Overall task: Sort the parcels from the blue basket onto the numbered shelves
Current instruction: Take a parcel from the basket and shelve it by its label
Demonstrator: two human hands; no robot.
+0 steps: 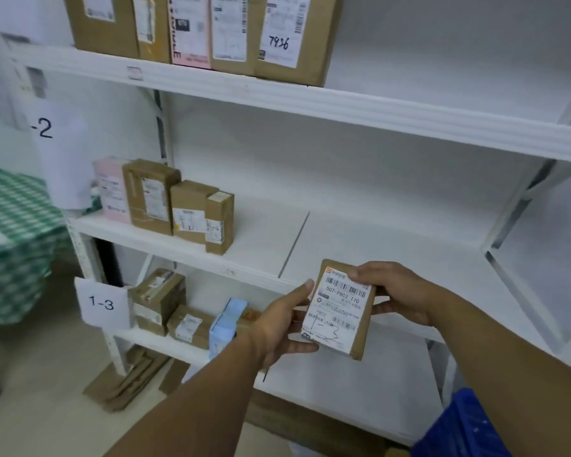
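**Two hands, one small parcel**

Both hands hold a small brown parcel up in front of the white shelves. The left hand grips its left edge – thumb on the front by the top corner, fingers curled under the bottom. The right hand pinches the top right corner, thumb on the label, the other fingers behind the parcel and mostly hidden. The parcel is tilted a little, with its white label facing up. The label has bar codes and "507-P802 T70" printed on it; the smaller print and the pen scribble near the bottom are too hard to read.

The blue basket is in the bottom right corner, cut off by the edge and partly hidden behind the right arm.

A tag reading "1-3" hangs on the shelf post at the left. Another tag higher up shows only "-2" – its start is blurred. Brown boxes stand on the left of the middle shelf – more sit above and below. The far left is blurry.
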